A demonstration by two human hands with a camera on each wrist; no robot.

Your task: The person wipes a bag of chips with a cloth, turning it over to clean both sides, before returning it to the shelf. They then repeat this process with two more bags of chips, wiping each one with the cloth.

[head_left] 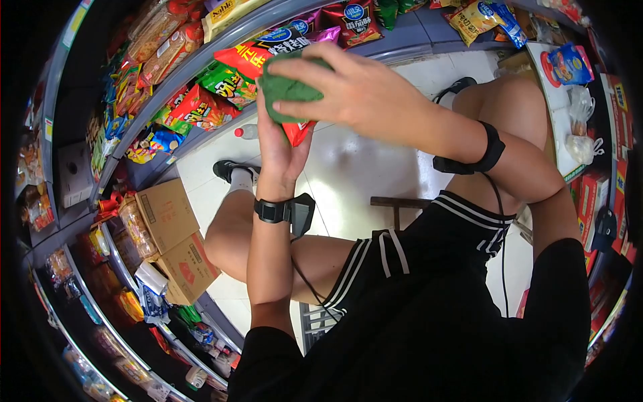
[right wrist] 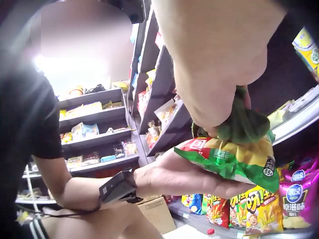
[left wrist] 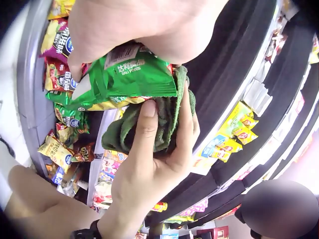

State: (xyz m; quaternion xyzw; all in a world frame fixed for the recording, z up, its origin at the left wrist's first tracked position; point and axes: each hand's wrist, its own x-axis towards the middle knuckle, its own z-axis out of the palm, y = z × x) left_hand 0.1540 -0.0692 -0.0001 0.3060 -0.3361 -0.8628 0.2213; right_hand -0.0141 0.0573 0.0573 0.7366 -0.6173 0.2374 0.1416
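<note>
A green cloth (head_left: pixel 284 90) is bunched under the right hand (head_left: pixel 335 87), which grips it against a snack bag (head_left: pixel 298 132). In the left wrist view the bag (left wrist: pixel 130 77) shows its green side, and folds of the cloth (left wrist: pixel 162 124) lie between it and the right hand's thumb and fingers. The right wrist view shows the bag's red, yellow and green side (right wrist: pixel 234 157) lying along the palm and fingers of the left hand (right wrist: pixel 189 174). The left hand (head_left: pixel 278 144) supports the bag from beneath; its fingertips are partly hidden.
Shelves of snack bags (head_left: pixel 207 107) curve around the front and left. Cardboard boxes (head_left: pixel 167 214) stand at the left, and a red-capped bottle (head_left: pixel 246 131) is on the floor by the shelf. A white-topped surface (head_left: pixel 559 107) with packages is at the right.
</note>
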